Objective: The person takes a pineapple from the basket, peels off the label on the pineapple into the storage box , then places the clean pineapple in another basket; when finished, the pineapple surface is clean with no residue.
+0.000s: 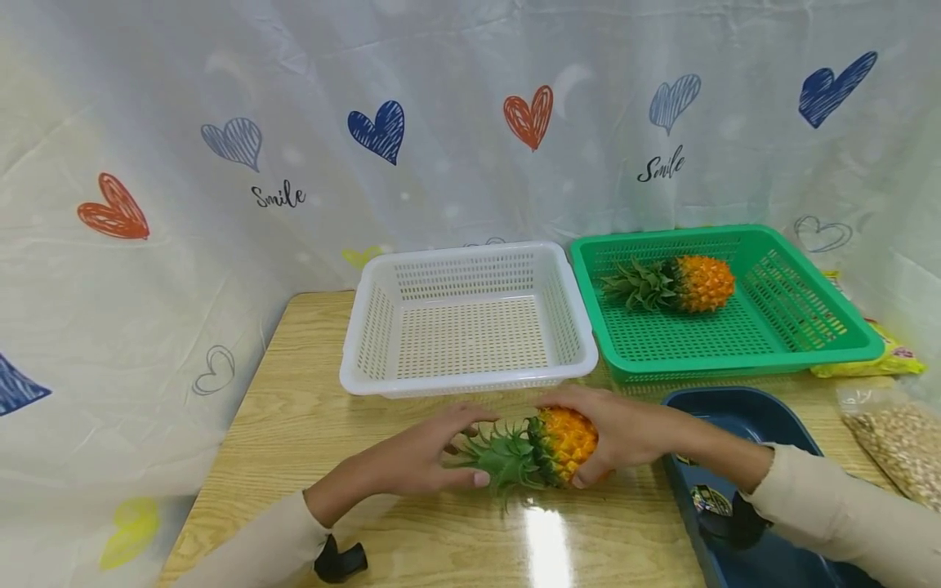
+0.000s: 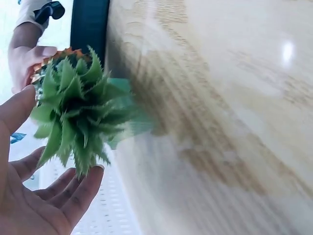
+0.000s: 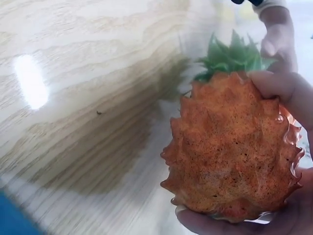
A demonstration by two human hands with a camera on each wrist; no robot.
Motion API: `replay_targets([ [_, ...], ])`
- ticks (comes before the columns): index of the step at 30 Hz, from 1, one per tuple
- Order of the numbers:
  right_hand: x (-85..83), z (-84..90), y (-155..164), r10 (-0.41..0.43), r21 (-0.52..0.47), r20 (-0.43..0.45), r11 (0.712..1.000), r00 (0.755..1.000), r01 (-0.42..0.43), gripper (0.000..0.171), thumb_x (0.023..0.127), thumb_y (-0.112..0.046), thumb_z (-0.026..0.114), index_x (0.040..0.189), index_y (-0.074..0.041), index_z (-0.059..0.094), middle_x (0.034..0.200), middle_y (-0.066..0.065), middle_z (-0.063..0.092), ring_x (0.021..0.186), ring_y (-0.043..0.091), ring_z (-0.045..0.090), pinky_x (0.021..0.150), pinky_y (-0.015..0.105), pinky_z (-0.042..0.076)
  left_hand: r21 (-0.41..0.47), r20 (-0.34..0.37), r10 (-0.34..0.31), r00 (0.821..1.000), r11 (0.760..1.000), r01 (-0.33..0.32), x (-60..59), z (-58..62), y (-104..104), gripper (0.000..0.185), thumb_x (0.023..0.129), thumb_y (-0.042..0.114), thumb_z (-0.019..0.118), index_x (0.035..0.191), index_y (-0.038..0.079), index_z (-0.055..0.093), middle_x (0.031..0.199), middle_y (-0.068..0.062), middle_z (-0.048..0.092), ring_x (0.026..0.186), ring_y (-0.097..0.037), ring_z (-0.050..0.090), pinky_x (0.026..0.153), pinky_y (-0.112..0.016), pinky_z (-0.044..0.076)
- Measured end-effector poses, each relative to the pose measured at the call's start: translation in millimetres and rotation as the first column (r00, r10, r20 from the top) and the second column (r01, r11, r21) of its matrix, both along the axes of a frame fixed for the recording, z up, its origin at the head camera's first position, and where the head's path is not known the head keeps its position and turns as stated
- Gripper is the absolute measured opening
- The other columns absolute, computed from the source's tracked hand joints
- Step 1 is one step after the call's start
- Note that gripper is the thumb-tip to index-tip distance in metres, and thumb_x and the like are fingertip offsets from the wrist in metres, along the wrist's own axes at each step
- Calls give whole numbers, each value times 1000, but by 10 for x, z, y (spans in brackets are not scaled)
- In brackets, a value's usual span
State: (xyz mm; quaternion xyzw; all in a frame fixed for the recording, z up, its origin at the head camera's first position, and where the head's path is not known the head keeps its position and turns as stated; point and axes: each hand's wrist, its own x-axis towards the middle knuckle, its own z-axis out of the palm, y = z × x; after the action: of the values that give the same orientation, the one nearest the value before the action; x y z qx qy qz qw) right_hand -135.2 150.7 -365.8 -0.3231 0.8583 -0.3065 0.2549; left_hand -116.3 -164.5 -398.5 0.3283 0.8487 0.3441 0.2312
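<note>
Near the worktop's (image 1: 294, 425) front edge, the right hand (image 1: 625, 429) grasps the orange plastic toy pineapple's (image 1: 562, 445) stiff, spiky body; the released left hand (image 1: 419, 457) cradles its bendable green crown. Probably light; hold the body.

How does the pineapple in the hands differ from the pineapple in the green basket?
The held pineapple is gripped by the right hand at its body, and the left hand cups its crown above the table. The other pineapple lies untouched in the green basket. Both are orange, green-crowned, crowns pointing left.
</note>
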Motion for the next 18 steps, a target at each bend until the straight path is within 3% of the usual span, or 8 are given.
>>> replay_targets([
  [6, 2, 55, 90, 44, -55, 46, 998, 998, -41, 93, 72, -26, 88, 152, -21, 41, 122, 4, 52, 89, 17, 56, 68, 29, 54, 69, 36, 27, 999, 997, -29, 59, 178, -78, 66, 97, 49, 63, 154, 38, 30, 152, 4, 35, 137, -25, 49, 103, -37, 50],
  [12, -14, 187, 233, 104, -128, 57, 987, 993, -96, 86, 76, -23, 86, 150, -25, 42, 122, 6, 52, 84, 17, 56, 63, 31, 55, 124, -71, 62, 996, 991, -53, 29, 322, -127, 60, 99, 42, 62, 152, 30, 35, 148, 6, 39, 133, -21, 52, 99, -40, 52],
  [18, -47, 325, 424, 131, -180, 50, 976, 990, -120, 86, 79, -21, 85, 152, -29, 40, 133, 8, 48, 87, 18, 55, 65, 32, 54, 144, -210, 111, 971, 986, -82, -95, 389, -163, 56, 100, 36, 64, 149, 23, 40, 147, 0, 45, 128, -20, 57, 93, -37, 55],
])
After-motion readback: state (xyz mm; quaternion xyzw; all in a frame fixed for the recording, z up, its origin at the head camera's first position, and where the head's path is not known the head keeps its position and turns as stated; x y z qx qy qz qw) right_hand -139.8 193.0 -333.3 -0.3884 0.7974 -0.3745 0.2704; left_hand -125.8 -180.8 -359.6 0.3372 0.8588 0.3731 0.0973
